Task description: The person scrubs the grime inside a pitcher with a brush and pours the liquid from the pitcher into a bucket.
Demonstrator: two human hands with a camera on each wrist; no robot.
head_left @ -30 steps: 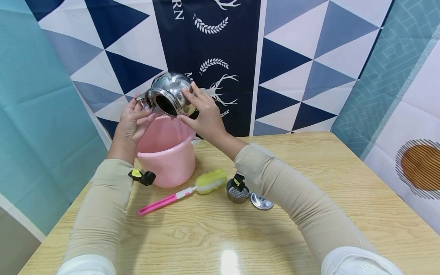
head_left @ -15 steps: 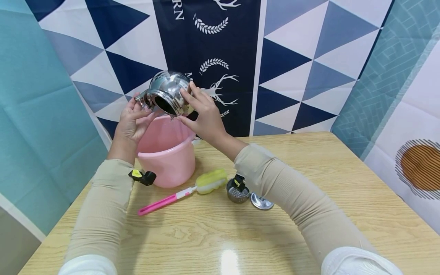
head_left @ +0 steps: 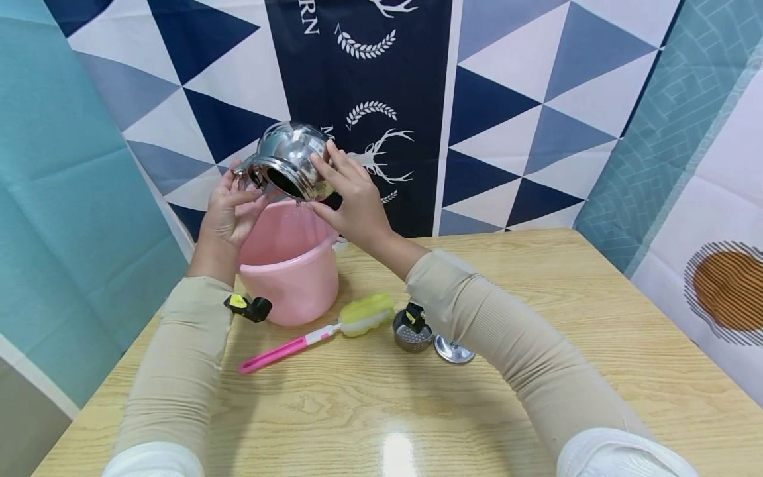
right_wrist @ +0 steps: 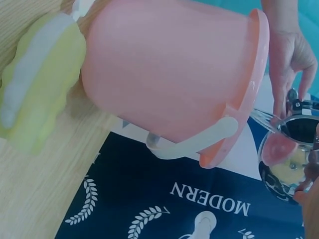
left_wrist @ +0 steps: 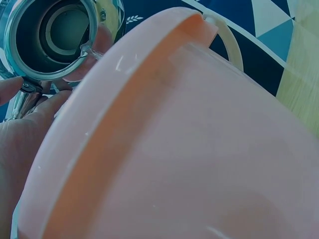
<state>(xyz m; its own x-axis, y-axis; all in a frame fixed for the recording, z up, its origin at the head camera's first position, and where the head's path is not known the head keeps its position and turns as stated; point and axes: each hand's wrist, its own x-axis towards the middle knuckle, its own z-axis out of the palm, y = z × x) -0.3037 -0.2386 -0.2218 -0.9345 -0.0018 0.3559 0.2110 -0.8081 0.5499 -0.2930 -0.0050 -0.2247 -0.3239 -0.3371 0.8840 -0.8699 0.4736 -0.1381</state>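
Note:
A shiny metal teapot [head_left: 295, 142] is tipped over the pink bucket [head_left: 298, 288], its round mouth facing down toward me. My left hand [head_left: 226, 212] grips the handle on the left. On the other side, my right hand [head_left: 356, 199] holds the pot's body, thumb near the rim and fingers spread on the curved wall. Clear water runs from the lower lip into the bucket. In the left wrist view the open mouth of the teapot [left_wrist: 65, 35] shows above the bucket's rim [left_wrist: 107, 94]. The right wrist view has the teapot [right_wrist: 284, 159] beside the bucket's mouth.
A brush with a yellow-and-white sponge head [head_left: 366, 315] and pink handle lies before the bucket. To its right are a perforated metal strainer [head_left: 412, 339] and a metal lid [head_left: 456, 351], partly behind the right sleeve. A patterned cloth [head_left: 507, 119] hangs behind the wooden table [head_left: 334, 424].
The teapot has tipped slightly further and shifted a little up and left, both hands moving with it. Water keeps running from its lip. The things on the table stay put.

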